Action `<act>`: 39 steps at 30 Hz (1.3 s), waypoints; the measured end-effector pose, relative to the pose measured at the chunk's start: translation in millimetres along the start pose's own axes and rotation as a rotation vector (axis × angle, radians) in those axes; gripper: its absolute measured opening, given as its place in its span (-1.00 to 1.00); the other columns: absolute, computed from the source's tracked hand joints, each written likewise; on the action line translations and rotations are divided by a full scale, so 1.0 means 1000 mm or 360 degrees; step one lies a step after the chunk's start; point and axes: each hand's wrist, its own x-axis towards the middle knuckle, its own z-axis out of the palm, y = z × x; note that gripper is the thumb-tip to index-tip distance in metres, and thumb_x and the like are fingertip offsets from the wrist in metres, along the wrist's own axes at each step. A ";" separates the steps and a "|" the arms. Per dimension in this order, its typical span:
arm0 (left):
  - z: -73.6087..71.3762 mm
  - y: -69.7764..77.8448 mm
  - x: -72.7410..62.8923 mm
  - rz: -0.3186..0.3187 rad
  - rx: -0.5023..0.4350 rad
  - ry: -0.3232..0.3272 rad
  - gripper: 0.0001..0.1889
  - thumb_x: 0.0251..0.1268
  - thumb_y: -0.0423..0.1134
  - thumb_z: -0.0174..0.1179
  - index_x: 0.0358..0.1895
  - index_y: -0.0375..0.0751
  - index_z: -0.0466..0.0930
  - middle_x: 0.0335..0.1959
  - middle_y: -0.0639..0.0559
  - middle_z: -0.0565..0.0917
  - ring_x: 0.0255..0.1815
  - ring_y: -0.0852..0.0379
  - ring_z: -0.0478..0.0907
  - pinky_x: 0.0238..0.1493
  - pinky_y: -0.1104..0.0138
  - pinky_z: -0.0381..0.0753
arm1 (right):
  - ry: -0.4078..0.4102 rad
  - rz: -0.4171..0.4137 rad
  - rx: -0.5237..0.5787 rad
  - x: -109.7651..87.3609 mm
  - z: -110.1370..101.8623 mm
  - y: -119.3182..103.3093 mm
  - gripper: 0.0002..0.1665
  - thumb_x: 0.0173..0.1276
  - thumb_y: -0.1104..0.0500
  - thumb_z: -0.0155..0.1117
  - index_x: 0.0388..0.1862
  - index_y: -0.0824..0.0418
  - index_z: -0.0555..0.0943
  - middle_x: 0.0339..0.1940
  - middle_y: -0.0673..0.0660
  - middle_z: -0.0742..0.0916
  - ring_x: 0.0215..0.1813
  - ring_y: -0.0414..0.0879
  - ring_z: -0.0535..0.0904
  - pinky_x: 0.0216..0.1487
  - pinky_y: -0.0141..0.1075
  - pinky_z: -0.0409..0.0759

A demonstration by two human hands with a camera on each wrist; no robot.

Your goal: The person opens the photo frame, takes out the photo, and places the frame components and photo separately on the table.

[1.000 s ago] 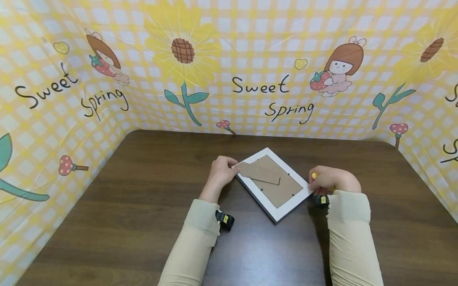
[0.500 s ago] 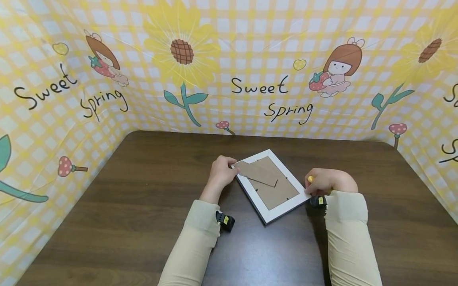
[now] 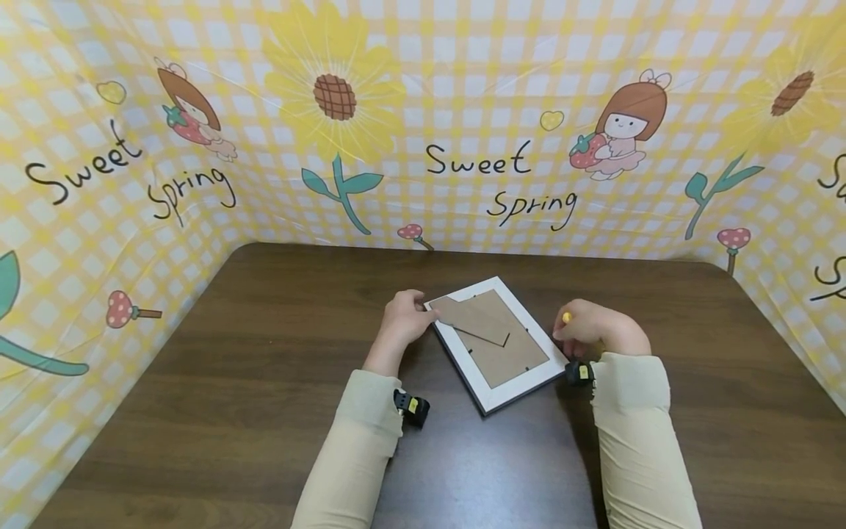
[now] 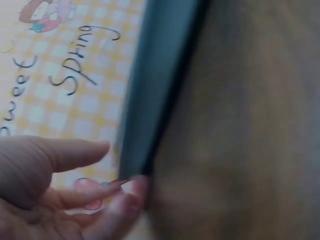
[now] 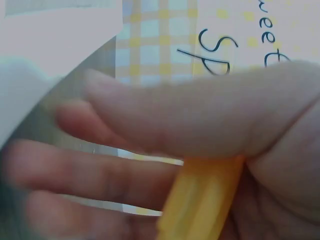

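Nearest on the dark wood tabletop [image 3: 218, 441], we log two pale sleeves [image 3: 357, 441]. Toward the middle lies a white picture frame [image 3: 523, 380], back up, set cornerwise; its brown backing board [image 3: 512, 356] carries an easel flap [image 3: 477, 323]. At the left corner, the left hand [image 3: 401, 323] keeps thumb and fingers parted, fingertips by the edge; we see no firm grip. Beside the right corner, the right hand [image 3: 598, 327] holds a ribbed yellow handle [image 5: 202, 197] under its thumb, fingers part-extended; contact with the frame, we cannot tell. Risk, we judge: a push from the right could swivel the frame, the left bearing so lightly; the handle might knock the border. Beyond the far edge hangs yellow-checked cloth [image 3: 449, 88].
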 end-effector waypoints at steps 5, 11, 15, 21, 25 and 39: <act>-0.014 0.007 -0.013 -0.0176 0.0051 -0.0209 -0.62 0.41 -0.02 0.20 -0.21 -0.36 0.56 -0.38 -0.16 0.63 -0.46 0.07 0.74 -0.02 0.20 0.60 | 0.0197 -0.0014 -0.0074 0.007 0.003 -0.009 -0.73 0.44 0.29 0.10 -0.01 0.49 0.53 -0.35 0.27 0.67 -0.38 -0.02 0.60 -0.28 -0.22 0.56; -0.009 0.009 -0.020 -0.0188 -0.0053 -0.0481 -0.53 0.30 0.09 0.30 -0.50 -0.26 0.46 -0.65 -0.04 0.54 -0.72 0.18 0.58 -0.43 0.34 0.67 | 0.0312 0.0011 -0.0223 0.016 0.013 -0.025 -0.54 0.43 0.27 0.09 0.21 0.55 0.44 0.11 0.48 0.62 -0.03 0.17 0.61 -0.01 -0.01 0.61; -0.003 0.010 -0.022 -0.0184 -0.0120 -0.0539 -0.59 0.30 0.02 0.32 -0.40 -0.30 0.49 -0.68 -0.06 0.53 -0.75 0.17 0.56 -0.49 0.32 0.68 | 0.0262 -0.0004 -0.0238 0.019 0.017 -0.030 -0.58 0.40 0.30 0.08 0.15 0.55 0.50 0.04 0.42 0.64 -0.07 0.12 0.58 -0.07 -0.08 0.61; 0.001 0.011 -0.023 -0.0168 -0.0139 -0.0549 -0.70 0.31 -0.16 0.32 -0.38 -0.35 0.51 -0.70 -0.07 0.53 -0.78 0.17 0.56 -0.52 0.34 0.66 | 0.0225 0.0037 -0.0170 0.021 0.018 -0.030 -0.76 0.39 0.32 0.08 -0.12 0.44 0.63 -0.28 0.23 0.65 -0.30 -0.03 0.53 -0.31 -0.27 0.50; 0.001 0.012 -0.022 -0.0153 -0.0145 -0.0524 -0.77 0.32 -0.22 0.31 -0.37 -0.31 0.53 -0.69 -0.07 0.53 -0.78 0.17 0.56 -0.52 0.34 0.67 | 0.0218 0.0052 -0.0135 0.021 0.018 -0.029 -0.74 0.37 0.34 0.07 -0.11 0.44 0.64 -0.21 0.28 0.69 -0.25 0.01 0.61 -0.26 -0.20 0.62; 0.007 0.013 -0.015 -0.0183 -0.0118 -0.0402 -0.73 0.36 -0.21 0.27 -0.44 -0.32 0.52 -0.68 -0.07 0.55 -0.74 0.16 0.60 -0.55 0.40 0.62 | 0.0161 0.0082 -0.0073 0.023 0.016 -0.027 -0.81 0.38 0.34 0.09 -0.23 0.42 0.65 -0.36 0.21 0.69 -0.40 -0.05 0.63 -0.33 -0.25 0.60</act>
